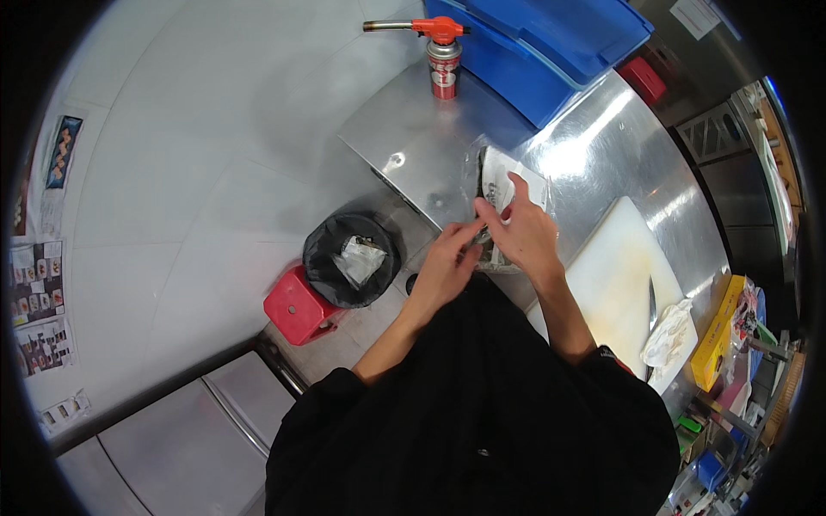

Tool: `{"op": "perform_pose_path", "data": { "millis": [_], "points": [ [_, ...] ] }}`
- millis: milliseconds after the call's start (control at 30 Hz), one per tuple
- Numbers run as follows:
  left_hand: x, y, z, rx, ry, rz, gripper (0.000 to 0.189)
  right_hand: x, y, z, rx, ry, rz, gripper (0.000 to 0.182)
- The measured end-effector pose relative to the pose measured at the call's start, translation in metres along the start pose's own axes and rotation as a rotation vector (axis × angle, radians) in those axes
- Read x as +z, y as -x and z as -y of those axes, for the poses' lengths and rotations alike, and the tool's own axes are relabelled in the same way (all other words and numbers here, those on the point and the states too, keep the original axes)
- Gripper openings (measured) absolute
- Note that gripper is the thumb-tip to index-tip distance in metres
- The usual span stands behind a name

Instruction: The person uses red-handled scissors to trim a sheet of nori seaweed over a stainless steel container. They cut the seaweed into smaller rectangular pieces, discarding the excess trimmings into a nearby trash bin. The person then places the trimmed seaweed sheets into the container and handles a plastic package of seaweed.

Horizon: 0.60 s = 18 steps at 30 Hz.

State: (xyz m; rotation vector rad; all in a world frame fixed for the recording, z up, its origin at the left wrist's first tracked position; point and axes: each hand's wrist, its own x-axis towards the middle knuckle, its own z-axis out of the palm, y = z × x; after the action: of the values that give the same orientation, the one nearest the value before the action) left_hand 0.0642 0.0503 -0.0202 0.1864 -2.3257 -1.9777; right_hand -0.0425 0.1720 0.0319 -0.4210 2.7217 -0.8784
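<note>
A flat clear plastic bag (539, 177) lies over the steel worktop close to my body. Inside it are a white printed sheet (500, 164) and something dark along the left edge, perhaps seaweed sheets. My right hand (526, 232) grips the bag from the near side, its index finger stretched over the white sheet. At the bag's left edge, my left hand (452, 261) pinches the plastic, its fingertips meeting my right thumb. The exact grip of both hands is partly hidden by the fingers.
A red gas torch (444, 64) stands by a blue bin (516, 64) on the steel worktop (413, 138). Right of me lies a white cutting board (606, 277) with a knife (652, 300) and cloth (668, 335). A black-lined trash bin (316, 255) and red stool (293, 313) stand lower left.
</note>
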Motion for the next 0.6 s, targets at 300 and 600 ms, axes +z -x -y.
{"op": "perform_pose_path", "data": {
  "millis": [300, 600],
  "points": [
    [0.009, 0.015, -0.075, 0.118, -0.128, 0.233, 0.05, -0.054, 0.012, -0.015, -0.282, -0.221, 0.083, 0.056],
    [-0.016, -0.027, -0.066, 0.871, -0.868, 0.064, 0.044, -0.083, 0.033, -0.016, -0.408, -0.307, 0.194, 0.048]
  ]
}}
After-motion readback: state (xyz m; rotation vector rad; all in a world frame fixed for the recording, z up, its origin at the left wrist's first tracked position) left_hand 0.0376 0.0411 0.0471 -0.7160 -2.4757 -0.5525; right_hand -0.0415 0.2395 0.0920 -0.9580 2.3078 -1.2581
